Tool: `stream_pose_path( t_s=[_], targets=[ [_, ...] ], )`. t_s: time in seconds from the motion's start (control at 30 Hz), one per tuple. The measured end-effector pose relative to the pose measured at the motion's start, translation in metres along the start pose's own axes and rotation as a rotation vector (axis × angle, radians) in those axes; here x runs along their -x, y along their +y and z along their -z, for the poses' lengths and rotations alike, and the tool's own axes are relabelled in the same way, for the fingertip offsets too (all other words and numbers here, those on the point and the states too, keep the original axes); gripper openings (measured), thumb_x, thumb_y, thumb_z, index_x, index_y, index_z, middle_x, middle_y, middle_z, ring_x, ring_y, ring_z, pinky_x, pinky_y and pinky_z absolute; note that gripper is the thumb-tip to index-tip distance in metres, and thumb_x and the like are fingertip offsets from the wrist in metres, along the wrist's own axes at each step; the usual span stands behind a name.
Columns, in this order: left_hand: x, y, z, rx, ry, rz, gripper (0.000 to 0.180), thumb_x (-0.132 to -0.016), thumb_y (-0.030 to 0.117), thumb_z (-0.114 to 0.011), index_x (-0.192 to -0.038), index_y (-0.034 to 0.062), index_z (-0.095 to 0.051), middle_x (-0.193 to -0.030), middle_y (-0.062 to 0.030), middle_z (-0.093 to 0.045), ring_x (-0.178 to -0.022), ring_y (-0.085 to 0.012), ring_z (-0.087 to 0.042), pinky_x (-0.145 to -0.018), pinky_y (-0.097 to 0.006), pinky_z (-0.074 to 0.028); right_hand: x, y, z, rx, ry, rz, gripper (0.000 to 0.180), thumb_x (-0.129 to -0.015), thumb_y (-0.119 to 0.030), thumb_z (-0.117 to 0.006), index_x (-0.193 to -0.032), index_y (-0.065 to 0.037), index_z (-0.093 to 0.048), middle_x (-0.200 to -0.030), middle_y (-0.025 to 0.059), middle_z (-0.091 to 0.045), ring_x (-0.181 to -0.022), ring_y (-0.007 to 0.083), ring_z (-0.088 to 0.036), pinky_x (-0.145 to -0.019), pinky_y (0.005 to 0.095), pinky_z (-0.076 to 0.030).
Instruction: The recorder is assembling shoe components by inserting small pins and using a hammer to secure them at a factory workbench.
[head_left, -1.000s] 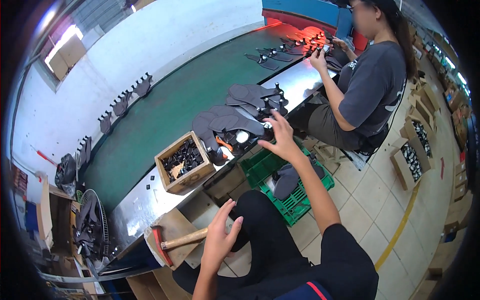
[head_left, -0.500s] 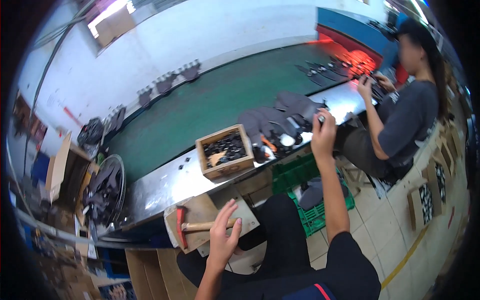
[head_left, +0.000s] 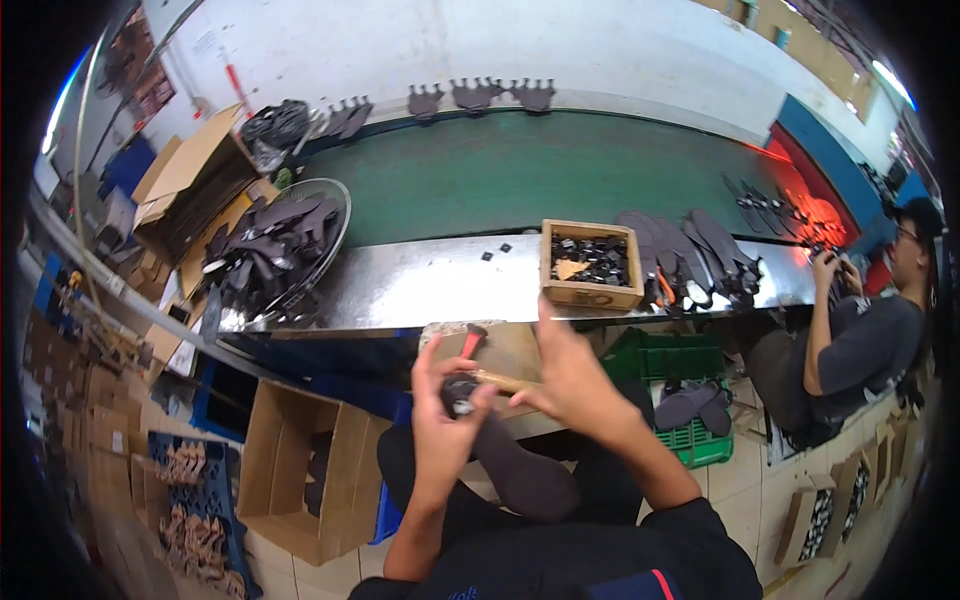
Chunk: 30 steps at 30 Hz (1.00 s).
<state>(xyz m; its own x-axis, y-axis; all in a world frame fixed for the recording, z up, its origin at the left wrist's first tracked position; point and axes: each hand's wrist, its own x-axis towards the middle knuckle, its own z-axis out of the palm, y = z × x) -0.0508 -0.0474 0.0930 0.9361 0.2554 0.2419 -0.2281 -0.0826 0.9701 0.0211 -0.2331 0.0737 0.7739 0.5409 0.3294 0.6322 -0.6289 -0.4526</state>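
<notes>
My left hand [head_left: 440, 425] is closed round the narrow end of a dark shoe sole [head_left: 525, 475], where a black, shiny piece [head_left: 460, 394] shows between the fingers. The sole's broad end hangs over my lap. Beside it, my right hand [head_left: 580, 380] is slightly blurred, its thumb and a raised finger apart, with nothing visible in it. Behind my hands a hammer with a red head [head_left: 473, 341] and wooden handle [head_left: 508, 382] lies on a pale work block [head_left: 515, 350]. My right thumb overlaps the handle's end; whether it touches is unclear.
A wooden box [head_left: 595, 296] of small black parts stands on the metal ledge [head_left: 420, 285], with more soles [head_left: 660, 245] to its right. A green belt [head_left: 480, 180] runs behind. A round basket [head_left: 345, 215] of dark pieces is left; a green crate [head_left: 650, 350] and a co-worker [head_left: 860, 330] are right.
My view has swung to the right. My left hand, formerly empty over the hammer handle, now grips a sole. My right hand has come back from the ledge's soles to beside my left hand.
</notes>
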Motion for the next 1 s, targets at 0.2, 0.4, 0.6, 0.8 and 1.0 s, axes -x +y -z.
stream_pose_path(
  t_s=[0.2, 0.4, 0.6, 0.8, 1.0],
  targets=[
    [-0.019, -0.030, 0.015, -0.359, -0.020, -0.161, 0.027, -0.099, 0.025, -0.062, -0.109, 0.0011, -0.068, -0.104, -0.0121, -0.057, -0.099, -0.0254, -0.057, -0.091, -0.033, -0.045, 0.095, 0.025, -0.049, 0.138, -0.162, -0.290, 0.080, -0.083, -0.035, -0.078, -0.146, -0.008, -0.038, -0.091, 0.0172, -0.069, -0.077, 0.0391, -0.068, -0.062, 0.0456, -0.054],
    [-0.084, -0.116, -0.003, -0.313, -0.227, -0.103, 0.034, -0.098, 0.028, -0.062, -0.117, -0.0008, -0.063, -0.122, -0.0171, -0.060, -0.114, -0.0322, -0.056, -0.102, -0.039, -0.041, 0.190, 0.040, -0.018, -0.267, 0.149, -0.703, 0.023, -0.087, -0.024, -0.076, -0.086, -0.005, -0.062, -0.062, 0.0131, -0.058, -0.054, 0.0258, -0.062, -0.053, 0.0383, -0.047],
    [-0.096, -0.104, -0.012, -0.944, -0.035, -0.447, 0.077, -0.079, 0.032, -0.081, -0.137, -0.0058, -0.045, -0.130, -0.0252, -0.054, -0.120, -0.0425, -0.051, -0.106, -0.048, -0.038, 0.243, 0.046, -0.019, -0.522, 0.581, -0.845, 0.031, -0.095, -0.019, -0.069, -0.073, -0.010, -0.049, -0.056, -0.0052, -0.043, -0.041, 0.0053, -0.038, -0.040, 0.0258, -0.031],
    [-0.166, -0.074, -0.122, -0.747, -0.450, -0.586, 0.042, -0.084, 0.013, -0.073, -0.123, 0.0015, -0.060, -0.116, -0.0187, -0.064, -0.109, -0.0367, -0.059, -0.095, -0.044, -0.046, 0.238, 0.080, -0.019, -0.882, 0.594, -1.001, 0.028, -0.096, -0.019, -0.068, -0.077, -0.009, -0.051, -0.058, -0.0034, -0.046, -0.041, 0.0053, -0.040, -0.039, 0.0242, -0.033],
    [-0.242, -0.124, -0.215, -0.997, -0.921, -0.658, 0.022, -0.079, 0.007, -0.073, -0.098, 0.0011, -0.064, -0.098, -0.0209, -0.065, -0.095, -0.0419, -0.064, -0.080, -0.048, -0.052, 0.181, 0.080, 0.003, -0.453, 0.618, -0.478, 0.017, -0.087, -0.013, -0.073, -0.080, -0.001, -0.062, -0.056, 0.0103, -0.050, -0.046, 0.0257, -0.047, -0.048, 0.0335, -0.039]
  ],
)
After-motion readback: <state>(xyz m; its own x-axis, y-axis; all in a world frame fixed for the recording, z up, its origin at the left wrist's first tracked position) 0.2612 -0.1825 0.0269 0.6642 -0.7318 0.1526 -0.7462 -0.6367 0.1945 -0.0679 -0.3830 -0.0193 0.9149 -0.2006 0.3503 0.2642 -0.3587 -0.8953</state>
